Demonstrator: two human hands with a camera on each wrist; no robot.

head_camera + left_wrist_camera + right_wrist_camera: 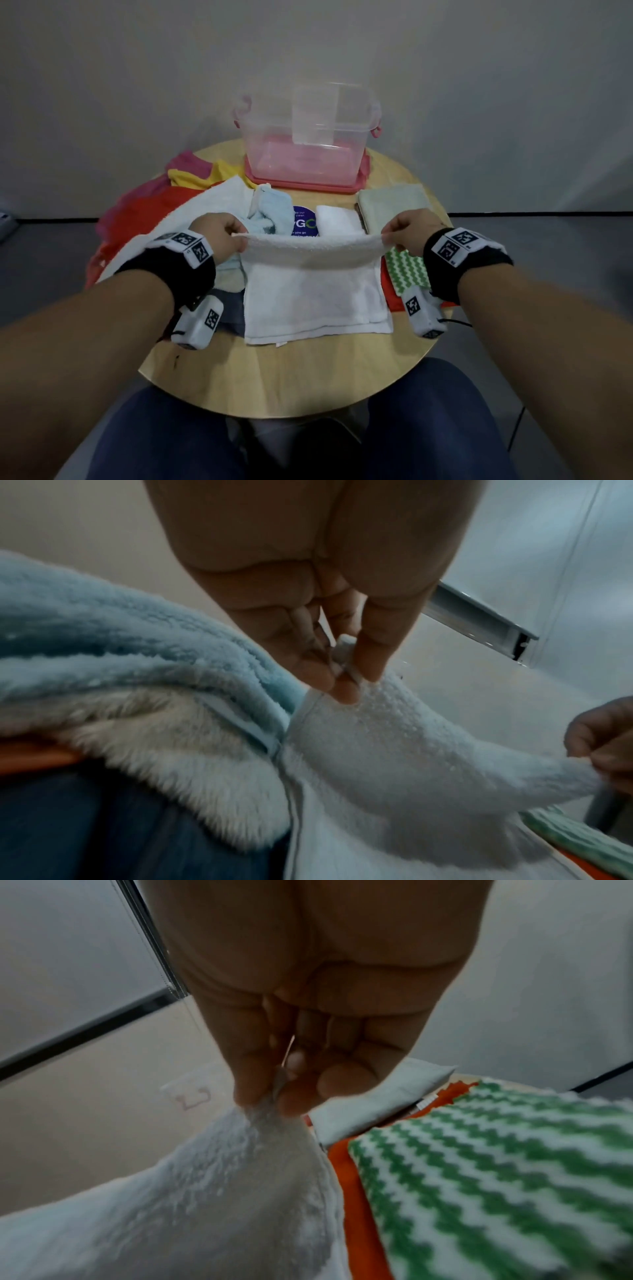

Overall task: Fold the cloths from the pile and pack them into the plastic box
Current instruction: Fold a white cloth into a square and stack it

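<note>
A white towel lies in front of me on the round wooden table, its far edge lifted and stretched. My left hand pinches the far left corner of the white towel, and my right hand pinches the far right corner of that towel. The left hand and right hand each hold the cloth between thumb and fingers. The clear plastic box stands open at the back of the table on its pink lid.
A pile of cloths lies at the left: a light blue cloth, a large white towel, red, yellow and pink ones. At the right lie a folded pale green cloth, a folded white cloth and a green zigzag cloth on an orange cloth.
</note>
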